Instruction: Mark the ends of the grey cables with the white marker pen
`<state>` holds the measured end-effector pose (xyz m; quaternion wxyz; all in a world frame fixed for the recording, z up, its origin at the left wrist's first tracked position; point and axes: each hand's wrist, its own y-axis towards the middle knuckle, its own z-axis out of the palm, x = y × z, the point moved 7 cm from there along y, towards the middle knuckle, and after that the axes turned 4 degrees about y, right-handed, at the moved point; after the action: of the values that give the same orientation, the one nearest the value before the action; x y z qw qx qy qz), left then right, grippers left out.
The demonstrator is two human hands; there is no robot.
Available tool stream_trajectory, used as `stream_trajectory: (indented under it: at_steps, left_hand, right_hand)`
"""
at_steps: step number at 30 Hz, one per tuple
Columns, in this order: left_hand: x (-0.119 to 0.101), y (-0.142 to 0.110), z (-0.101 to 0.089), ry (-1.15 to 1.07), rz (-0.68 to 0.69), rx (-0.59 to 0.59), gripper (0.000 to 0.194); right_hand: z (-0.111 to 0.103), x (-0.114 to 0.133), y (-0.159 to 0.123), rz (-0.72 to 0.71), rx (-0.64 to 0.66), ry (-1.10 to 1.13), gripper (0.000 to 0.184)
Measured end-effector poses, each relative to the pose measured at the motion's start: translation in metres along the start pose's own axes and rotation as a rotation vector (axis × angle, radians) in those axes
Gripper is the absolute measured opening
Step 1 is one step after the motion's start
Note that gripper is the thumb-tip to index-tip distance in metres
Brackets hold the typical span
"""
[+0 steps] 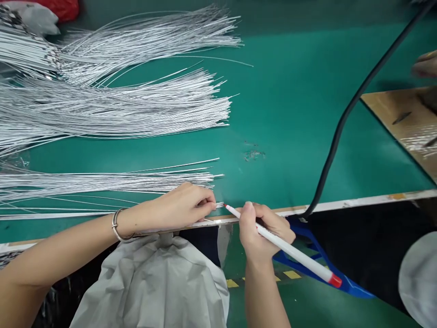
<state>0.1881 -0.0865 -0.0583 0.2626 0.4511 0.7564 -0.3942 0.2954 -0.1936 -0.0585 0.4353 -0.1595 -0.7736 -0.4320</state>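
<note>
My left hand [187, 206] is closed at the table's front edge, pinching a few thin white wires [219, 205] whose tips stick out past the fingers. My right hand [261, 230] grips a white marker pen with red ends [293, 253]. The pen's red tip meets or nearly meets the wire ends; the exact contact is too small to tell. Just behind my left hand lies a thin bundle of the same wires [102, 182], pointing right.
Two thicker wire bundles lie farther back, a middle one [136, 109] and a rear one [153, 41]. A black cable [336, 132] arches over the green table [290, 100]. At right are a cardboard sheet [389, 107] and another person's hand [425, 66]. Dark scraps [254, 155] dot the tabletop.
</note>
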Motion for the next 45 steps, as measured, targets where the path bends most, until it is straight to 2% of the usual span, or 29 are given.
stream_trajectory:
  at_steps: [6,9,12,14,16,19,21,23,24,26,29,32,34,38,42,45]
  left_hand:
    - [0.001,0.0,0.004,-0.005,-0.005,0.027,0.033]
    - [-0.012,-0.01,-0.015,0.071,0.032,-0.042,0.036]
    - [-0.035,-0.028,-0.07,0.25,0.07,-0.293,0.033]
    - [-0.052,-0.036,-0.12,0.402,0.068,-0.514,0.034]
    - [-0.064,-0.034,-0.17,0.565,0.018,-0.704,0.032]
    - [-0.066,-0.004,-0.226,0.708,-0.046,-0.823,0.03]
    - [-0.054,0.027,-0.244,0.748,-0.095,-0.827,0.026]
    - [-0.036,0.06,-0.24,0.733,-0.093,-0.77,0.022]
    - [-0.025,0.075,-0.231,0.704,-0.073,-0.705,0.022]
    - [-0.005,0.096,-0.211,0.68,-0.047,-0.663,0.021]
    - [0.023,0.11,-0.185,0.652,-0.005,-0.649,0.027]
    - [0.04,0.109,-0.173,0.63,0.033,-0.656,0.025]
    - [0.045,0.103,-0.169,0.622,0.061,-0.66,0.024]
    - [0.045,0.077,-0.162,0.627,0.105,-0.632,0.036]
    - [0.041,0.023,-0.154,0.626,0.103,-0.641,0.037]
    - [0.055,-0.029,-0.149,0.628,0.022,-0.595,0.04]
  right_hand:
    - [-0.007,-0.011,0.0,0.143,-0.125,0.207,0.028]
    - [-0.009,-0.02,0.001,0.297,-0.22,0.486,0.031]
    - [-0.006,-0.026,0.003,0.42,-0.24,0.733,0.032]
    - [-0.005,-0.028,0.004,0.463,-0.23,0.787,0.032]
    - [-0.005,-0.028,0.004,0.476,-0.227,0.787,0.031]
    - [-0.004,-0.027,0.004,0.477,-0.182,0.74,0.03]
    - [-0.003,-0.026,0.004,0.461,-0.151,0.702,0.029]
    - [-0.003,-0.025,0.004,0.441,-0.144,0.683,0.03]
    - [-0.003,-0.025,0.004,0.43,-0.146,0.68,0.03]
    - [-0.002,-0.025,0.003,0.424,-0.142,0.681,0.031]
    - [0.0,-0.028,0.001,0.439,-0.166,0.693,0.033]
    - [0.001,-0.032,-0.001,0.467,-0.192,0.742,0.034]
    - [0.001,-0.033,-0.002,0.48,-0.194,0.769,0.033]
    - [0.0,-0.035,-0.003,0.487,-0.19,0.796,0.032]
    - [0.002,-0.036,-0.002,0.49,-0.167,0.822,0.032]
    - [0.002,-0.036,-0.002,0.487,-0.149,0.836,0.03]
